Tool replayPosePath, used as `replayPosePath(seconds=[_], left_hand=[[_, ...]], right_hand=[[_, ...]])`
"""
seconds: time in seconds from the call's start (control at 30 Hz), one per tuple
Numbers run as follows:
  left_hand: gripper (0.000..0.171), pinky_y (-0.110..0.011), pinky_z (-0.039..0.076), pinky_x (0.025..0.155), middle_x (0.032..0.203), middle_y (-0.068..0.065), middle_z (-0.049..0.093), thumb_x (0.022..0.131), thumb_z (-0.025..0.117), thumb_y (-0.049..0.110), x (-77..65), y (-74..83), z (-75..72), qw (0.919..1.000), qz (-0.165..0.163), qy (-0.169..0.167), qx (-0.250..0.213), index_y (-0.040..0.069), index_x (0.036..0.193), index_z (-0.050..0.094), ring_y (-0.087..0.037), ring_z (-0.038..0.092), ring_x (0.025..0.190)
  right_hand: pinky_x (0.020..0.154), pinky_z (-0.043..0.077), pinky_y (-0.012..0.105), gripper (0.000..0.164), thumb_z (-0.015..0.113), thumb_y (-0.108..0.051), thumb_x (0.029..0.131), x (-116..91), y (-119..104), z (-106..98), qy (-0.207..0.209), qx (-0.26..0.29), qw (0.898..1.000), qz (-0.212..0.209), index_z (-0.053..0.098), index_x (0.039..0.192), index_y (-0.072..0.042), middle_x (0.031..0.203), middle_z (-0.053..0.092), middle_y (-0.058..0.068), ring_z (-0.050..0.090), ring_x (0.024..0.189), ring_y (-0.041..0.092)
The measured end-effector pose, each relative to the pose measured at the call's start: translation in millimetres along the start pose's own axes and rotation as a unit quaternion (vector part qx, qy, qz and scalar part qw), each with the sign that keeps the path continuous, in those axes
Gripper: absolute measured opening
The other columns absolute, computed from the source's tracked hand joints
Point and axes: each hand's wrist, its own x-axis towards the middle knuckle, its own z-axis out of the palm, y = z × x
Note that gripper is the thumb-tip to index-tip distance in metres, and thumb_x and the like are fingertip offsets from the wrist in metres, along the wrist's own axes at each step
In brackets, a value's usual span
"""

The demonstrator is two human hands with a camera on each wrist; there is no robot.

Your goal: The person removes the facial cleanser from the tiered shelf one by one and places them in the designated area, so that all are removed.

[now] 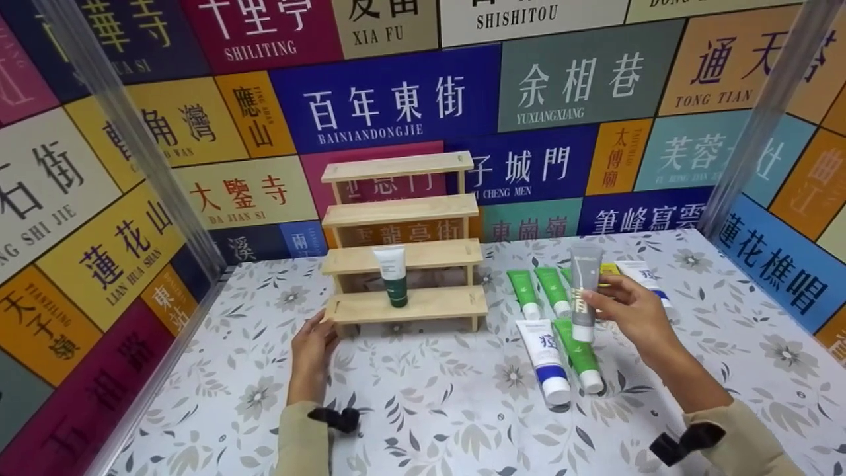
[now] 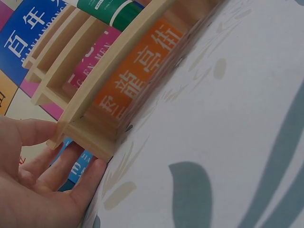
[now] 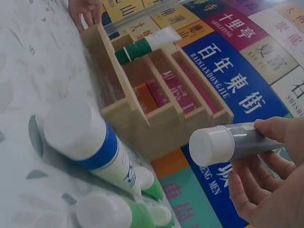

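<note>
A four-step wooden display rack point(image 1: 429, 304) stands on the table. Upright on its lowest step is a tube with a white upper part and a dark green lower part point(image 1: 394, 274). My left hand point(image 1: 312, 347) grips the left end of that step; in the left wrist view the thumb lies at the board's corner and the fingers by the leg point(image 2: 90, 140). To the rack's right, my right hand point(image 1: 638, 314) holds a grey tube point(image 1: 585, 268) between thumb and fingers, its white cap point(image 3: 211, 146) downward in the head view, above the other tubes.
Several green tubes point(image 1: 524, 294) lie right of the rack. One white tube with a blue band point(image 1: 545, 360) lies in front, another point(image 1: 638, 272) behind my right hand. A yellow item point(image 1: 609, 268) is partly hidden there. Sign-printed panels point(image 1: 396, 99) enclose the flowered tabletop point(image 1: 423, 410).
</note>
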Motion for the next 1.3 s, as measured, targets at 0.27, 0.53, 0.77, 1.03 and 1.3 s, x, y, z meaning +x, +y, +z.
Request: replayPosePath(seconds=[0.27, 0.53, 0.77, 1.03, 1.3], left_hand=[[0.046, -0.036, 0.050, 0.106, 0.140, -0.018, 0.058, 0.101, 0.055, 0.014, -0.1, 0.7, 0.7, 1.0000, 0.003, -0.006, 0.000, 0.009, 0.146, 0.050, -0.024, 0.061, 0.120], [0.045, -0.035, 0.052, 0.100, 0.114, -0.008, 0.069, 0.100, 0.058, 0.016, -1.2, -1.0, 0.6, 0.9996, 0.019, 0.007, 0.021, 0.009, 0.145, 0.053, -0.020, 0.065, 0.106], [0.047, -0.036, 0.051, 0.103, 0.119, -0.010, 0.069, 0.099, 0.059, 0.016, -1.6, -0.8, 1.9, 0.9998, 0.012, 0.011, 0.011, 0.008, 0.145, 0.052, -0.022, 0.065, 0.111], [0.047, -0.037, 0.051, 0.103, 0.112, -0.008, 0.070, 0.099, 0.059, 0.014, -0.6, -2.3, 1.4, 0.9998, 0.010, 0.016, 0.004, 0.007, 0.144, 0.053, -0.022, 0.064, 0.109], [0.047, -0.036, 0.052, 0.103, 0.121, -0.012, 0.068, 0.099, 0.058, 0.014, -0.9, -0.9, 1.7, 0.9999, 0.008, 0.014, 0.003, 0.008, 0.145, 0.052, -0.022, 0.064, 0.110]], right_hand=[[0.082, 0.059, 0.023, 0.074, 0.065, -0.041, 0.097, 8, 37, -26, -0.026, 0.029, 0.999, 0.005, 0.035, 0.150, 0.001, 0.103, 0.061, -0.019, 0.065, 0.091, -0.004], [0.087, 0.058, 0.027, 0.088, 0.068, -0.048, 0.093, 12, 57, -36, -0.080, -0.005, 0.994, 0.073, 0.027, 0.156, -0.003, 0.136, 0.057, 0.016, 0.068, 0.096, 0.005], [0.089, 0.059, 0.033, 0.093, 0.072, -0.046, 0.090, 9, 70, -37, -0.129, 0.005, 0.982, 0.137, 0.026, 0.155, 0.002, 0.123, 0.069, 0.012, 0.072, 0.101, 0.019], [0.081, 0.061, 0.035, 0.089, 0.076, -0.039, 0.089, 8, 77, -33, -0.143, 0.010, 0.973, 0.183, 0.030, 0.151, 0.006, 0.107, 0.076, 0.006, 0.073, 0.092, 0.018], [0.079, 0.061, 0.034, 0.091, 0.076, -0.041, 0.088, 7, 73, -38, -0.153, -0.015, 0.964, 0.217, 0.029, 0.151, 0.005, 0.106, 0.075, 0.006, 0.070, 0.091, 0.016]])
